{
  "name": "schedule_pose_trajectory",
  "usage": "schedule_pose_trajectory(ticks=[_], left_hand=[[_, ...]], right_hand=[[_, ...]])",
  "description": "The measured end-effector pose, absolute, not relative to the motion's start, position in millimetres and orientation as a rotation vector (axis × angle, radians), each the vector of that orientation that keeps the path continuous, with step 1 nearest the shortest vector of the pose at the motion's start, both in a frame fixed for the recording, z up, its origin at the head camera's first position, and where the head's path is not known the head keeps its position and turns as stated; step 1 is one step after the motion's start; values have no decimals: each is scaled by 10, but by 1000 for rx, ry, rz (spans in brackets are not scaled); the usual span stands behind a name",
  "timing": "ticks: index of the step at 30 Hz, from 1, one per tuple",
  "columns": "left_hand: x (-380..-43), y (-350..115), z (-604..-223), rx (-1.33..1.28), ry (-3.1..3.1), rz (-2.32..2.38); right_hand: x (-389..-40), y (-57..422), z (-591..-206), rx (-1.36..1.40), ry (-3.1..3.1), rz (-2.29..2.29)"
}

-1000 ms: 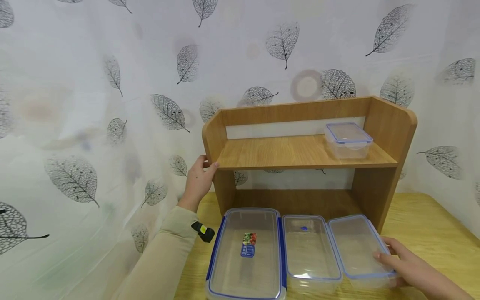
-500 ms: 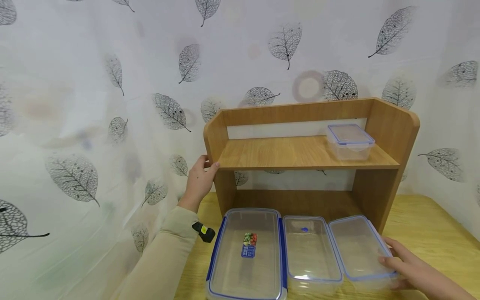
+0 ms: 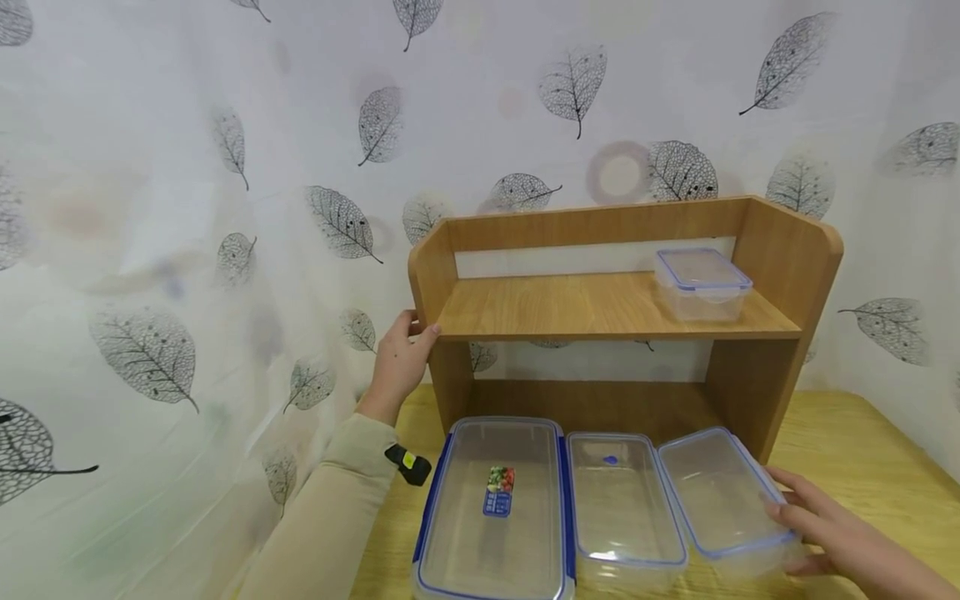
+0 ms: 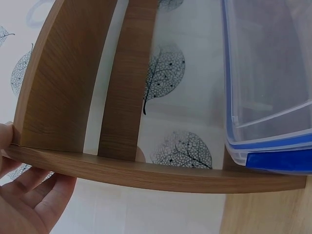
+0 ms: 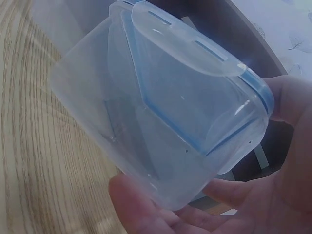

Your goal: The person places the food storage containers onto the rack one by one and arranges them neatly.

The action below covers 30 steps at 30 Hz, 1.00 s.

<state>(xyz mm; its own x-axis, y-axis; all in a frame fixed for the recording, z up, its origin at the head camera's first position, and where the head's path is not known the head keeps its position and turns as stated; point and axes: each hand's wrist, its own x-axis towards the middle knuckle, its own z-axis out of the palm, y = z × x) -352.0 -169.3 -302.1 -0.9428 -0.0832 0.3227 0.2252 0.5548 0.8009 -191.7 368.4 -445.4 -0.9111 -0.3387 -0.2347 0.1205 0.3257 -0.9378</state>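
My left hand (image 3: pixel 399 360) grips the left side panel of a wooden desktop shelf (image 3: pixel 547 307), its thumb at the front edge of the upper board. In the right wrist view a clear plastic food container (image 5: pixel 161 112) with a blue-edged lid is held in my right hand (image 5: pixel 263 195), fingers around its end and underside. From the head view, this container (image 3: pixel 723 487) sits at an angle, front right of the shelf. Beside it lies a second clear container (image 3: pixel 622 500) with a blue tab. Further left is a larger container (image 3: pixel 491 454) with dark blue clips and a fruit label.
A small lidded container (image 3: pixel 702 283) stands on the upper board at the right. All of this is on a wooden table (image 3: pixel 847 442). Behind hangs a white curtain (image 3: pixel 480 100) printed with dark leaves. The shelf's right panel (image 3: pixel 783 267) rises near the right hand.
The container in my right hand has tilted and shifted slightly to the right with the hand. My left hand stays on the shelf panel.
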Motion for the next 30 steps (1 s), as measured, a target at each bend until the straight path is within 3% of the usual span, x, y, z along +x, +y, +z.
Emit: schedule_pose_trajectory(ticks=[20, 30], left_hand=[[-3550, -1717, -2975, -109, -2478, -1331], [-3577, -1703, -2969, -118, -2461, -1328]], right_hand=[[-1914, 3747, -4348, -199, 2142, -1662], [-1919, 3821, -4389, -392, 1912, -1853]])
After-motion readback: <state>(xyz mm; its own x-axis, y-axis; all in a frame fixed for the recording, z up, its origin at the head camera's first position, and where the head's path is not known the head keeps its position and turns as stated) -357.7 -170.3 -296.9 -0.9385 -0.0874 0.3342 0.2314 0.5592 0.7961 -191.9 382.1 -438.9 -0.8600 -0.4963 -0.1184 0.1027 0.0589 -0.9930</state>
